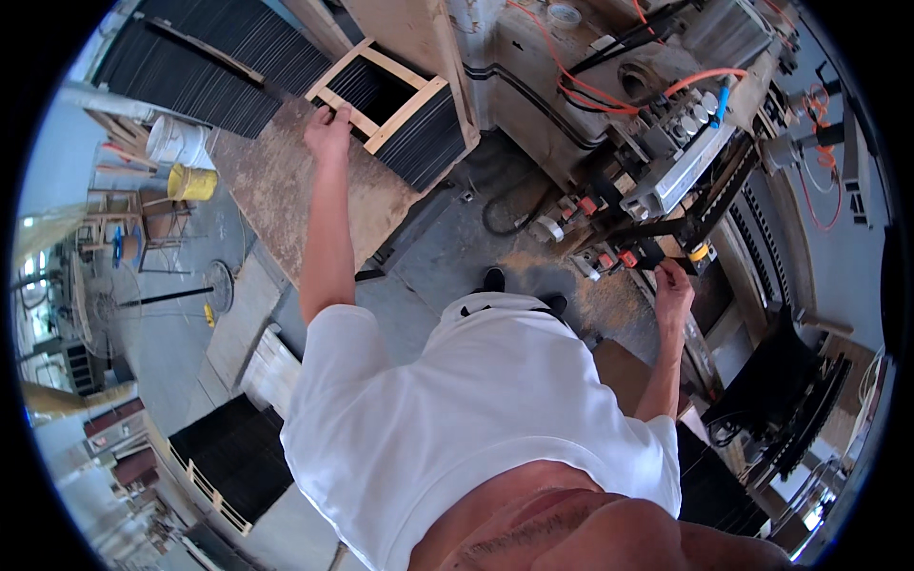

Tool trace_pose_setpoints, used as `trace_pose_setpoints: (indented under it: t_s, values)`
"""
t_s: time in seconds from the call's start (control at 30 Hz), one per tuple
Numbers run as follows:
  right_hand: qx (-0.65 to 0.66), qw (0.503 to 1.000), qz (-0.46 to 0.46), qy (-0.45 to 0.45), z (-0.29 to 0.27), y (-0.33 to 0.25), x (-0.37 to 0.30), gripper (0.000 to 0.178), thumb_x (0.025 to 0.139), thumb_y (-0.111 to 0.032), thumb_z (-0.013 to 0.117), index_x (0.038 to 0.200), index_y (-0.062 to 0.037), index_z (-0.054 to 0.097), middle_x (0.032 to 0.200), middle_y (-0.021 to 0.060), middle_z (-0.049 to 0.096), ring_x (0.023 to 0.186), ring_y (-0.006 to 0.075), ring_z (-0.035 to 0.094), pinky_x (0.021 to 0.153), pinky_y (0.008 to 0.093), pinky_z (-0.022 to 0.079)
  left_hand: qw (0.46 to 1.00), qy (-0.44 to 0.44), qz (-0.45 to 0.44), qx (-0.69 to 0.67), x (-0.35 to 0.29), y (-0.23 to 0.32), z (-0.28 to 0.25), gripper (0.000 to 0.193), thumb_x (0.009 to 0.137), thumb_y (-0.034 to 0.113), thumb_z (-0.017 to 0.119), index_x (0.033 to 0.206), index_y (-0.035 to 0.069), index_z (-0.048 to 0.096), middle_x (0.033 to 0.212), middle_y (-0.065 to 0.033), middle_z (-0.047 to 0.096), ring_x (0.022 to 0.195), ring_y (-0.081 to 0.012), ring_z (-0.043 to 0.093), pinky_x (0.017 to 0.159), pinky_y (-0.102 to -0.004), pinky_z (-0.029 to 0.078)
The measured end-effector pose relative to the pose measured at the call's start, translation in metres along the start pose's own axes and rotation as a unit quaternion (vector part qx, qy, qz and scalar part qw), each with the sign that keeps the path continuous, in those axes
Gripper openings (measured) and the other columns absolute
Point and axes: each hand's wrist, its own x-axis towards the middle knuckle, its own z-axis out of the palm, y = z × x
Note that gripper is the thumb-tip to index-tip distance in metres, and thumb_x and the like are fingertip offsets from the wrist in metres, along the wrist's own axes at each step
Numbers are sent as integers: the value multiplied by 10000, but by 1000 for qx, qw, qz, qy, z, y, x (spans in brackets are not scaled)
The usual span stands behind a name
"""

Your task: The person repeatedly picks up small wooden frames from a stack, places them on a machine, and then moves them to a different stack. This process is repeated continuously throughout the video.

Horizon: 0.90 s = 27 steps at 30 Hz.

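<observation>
At the upper left, my left hand (328, 131) has its fingers closed on the near corner of a pale wooden frame (395, 68). This rectangular frame lies on top of a stack of thin black frames (415, 143), with a dark opening in the middle. The stack stands on a worn brown board (276, 167). Out to the right, my right hand (674, 284) is at the machine (657, 190), its fingers pinched together beside a dark part. Whatever those fingers hold, if anything, is too small to make out.
Red clamp-like parts (628, 258), gauges and orange hoses (719, 73) crowd the machine at right. More black stacks (195, 71) stand at far left. A white bucket (179, 141), a yellow bucket (192, 182) and a fan (219, 286) are on the left. Sawdust (595, 300) covers floor near my shoes.
</observation>
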Motion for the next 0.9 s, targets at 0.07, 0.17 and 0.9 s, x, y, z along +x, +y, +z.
trace_pose_setpoints:
  t_s: [0.07, 0.17, 0.9]
  values:
    - [-13, 1000, 20, 16, 3, 13, -17, 191, 874, -90, 664, 1040, 2, 674, 878, 64, 682, 815, 106, 629, 769, 259, 500, 983, -2, 103, 150, -35, 39, 9, 568, 739, 281, 808, 1148, -66, 621, 1051, -206, 653, 972, -276, 623, 840, -368, 504]
    - [-10, 1000, 23, 7, 8, 10, -29, 197, 872, -90, 647, 1041, 10, 668, 892, 109, 690, 788, 160, 645, 741, 294, 509, 907, -96, 305, 275, -82, 87, 8, 538, 718, 301, 805, 1143, 6, 654, 1086, -211, 644, 1050, -318, 585, 904, -401, 464]
    - [-389, 826, -122, 389, -297, -68, -246, 197, 798, -82, 736, 986, -58, 680, 1153, 102, 655, 1056, 278, 626, 889, 368, 495, 911, -111, 386, 96, -244, 97, 64, 288, 926, 195, 622, 1079, -46, 655, 1025, -183, 682, 910, -301, 661, 801, -366, 527]
